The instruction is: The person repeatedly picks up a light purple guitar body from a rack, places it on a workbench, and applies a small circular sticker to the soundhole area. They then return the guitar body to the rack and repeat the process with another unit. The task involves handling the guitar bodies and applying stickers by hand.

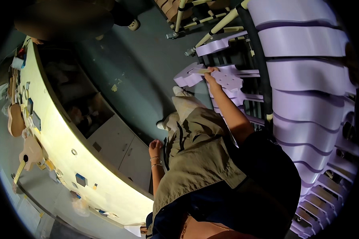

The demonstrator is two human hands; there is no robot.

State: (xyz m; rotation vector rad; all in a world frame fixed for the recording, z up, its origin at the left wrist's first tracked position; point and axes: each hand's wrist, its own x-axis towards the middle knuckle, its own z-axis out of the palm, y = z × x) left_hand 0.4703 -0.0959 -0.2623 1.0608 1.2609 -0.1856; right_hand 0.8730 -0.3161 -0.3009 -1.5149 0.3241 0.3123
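Here the person is reaching the right hand (210, 73) out and forward to a rack (263, 79) stacked with lilac guitar-shaped forms (303, 71), and its fingers are closing around a thin pale wooden strip (199, 71) that is lying across a flat lilac neck-and-headstock template (223, 79) at the rack's near edge. The strip is sitting on that template, seemingly because the flat piece is giving it a level bed within easy reach. The right arm is stretching nearly straight from the shoulder, forearm rising up the picture and wrist turned so the fingers are wrapping the strip's end. The left hand (155, 148) is hanging low beside the khaki trousers (195, 151), close to the leg, with beaded bracelets at the wrist; it is holding nothing, its fingers loosely curled, though I cannot tell how far they are closed. To the person's left a long pale workbench (64, 139) is curving away, carrying small unfinished guitar bodies (28, 153) and scattered small parts, well apart from both hands.
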